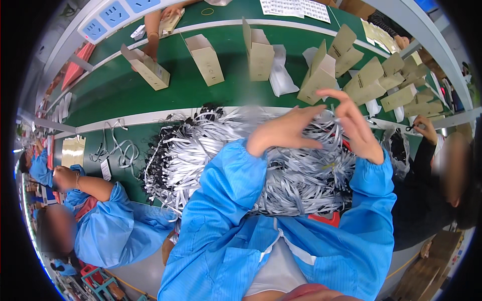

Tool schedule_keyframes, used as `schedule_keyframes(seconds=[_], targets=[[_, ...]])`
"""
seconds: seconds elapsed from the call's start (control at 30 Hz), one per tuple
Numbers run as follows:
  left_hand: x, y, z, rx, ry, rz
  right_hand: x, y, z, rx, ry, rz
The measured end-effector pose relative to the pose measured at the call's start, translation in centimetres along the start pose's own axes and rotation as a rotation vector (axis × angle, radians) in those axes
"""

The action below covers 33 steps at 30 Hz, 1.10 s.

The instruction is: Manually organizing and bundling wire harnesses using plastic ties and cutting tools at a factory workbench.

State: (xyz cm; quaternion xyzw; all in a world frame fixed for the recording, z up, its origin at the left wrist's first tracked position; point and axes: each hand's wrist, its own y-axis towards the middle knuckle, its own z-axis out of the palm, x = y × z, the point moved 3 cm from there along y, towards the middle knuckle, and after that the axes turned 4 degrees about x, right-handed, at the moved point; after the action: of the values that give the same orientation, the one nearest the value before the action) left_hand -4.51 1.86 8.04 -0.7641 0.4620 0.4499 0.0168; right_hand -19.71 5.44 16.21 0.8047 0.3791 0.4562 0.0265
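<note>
Left hand (pixel 288 131) over heap of flat grey straps (pixel 301 181); thumb spread well away from fingers. Right hand (pixel 357 128) raised just beside it, fingers bent; cannot tell whether they pinch a strap. Heap lies below both hands, running out leftward. Beyond left hand, white pouch (pixel 282 75); beyond right fingertips, upright beige carton (pixel 317 80).

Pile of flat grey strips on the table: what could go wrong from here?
The grey strips lie crossed over one another, so pulling one out might snag or tangle others. An open carton stands just beyond the right hand; a knock could tip it.
</note>
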Motion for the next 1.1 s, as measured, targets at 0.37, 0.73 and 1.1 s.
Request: schedule_keyframes(seconds=[0.37,0.73,1.1], targets=[[-6.3,4.2,-3.2,0.307,-0.917,-0.069,7.1,-3.3,-10.6,-0.988,-0.077,-0.106],[-5.4,5.3,-3.1,-0.252,-1.166,-0.416,-0.7,-0.1,3.4,-0.099,0.807,0.452],[-0.9,3.5,-0.7,-0.562,-1.168,-0.575,-2.0,-2.5,0.5,-0.811,0.211,0.391]])
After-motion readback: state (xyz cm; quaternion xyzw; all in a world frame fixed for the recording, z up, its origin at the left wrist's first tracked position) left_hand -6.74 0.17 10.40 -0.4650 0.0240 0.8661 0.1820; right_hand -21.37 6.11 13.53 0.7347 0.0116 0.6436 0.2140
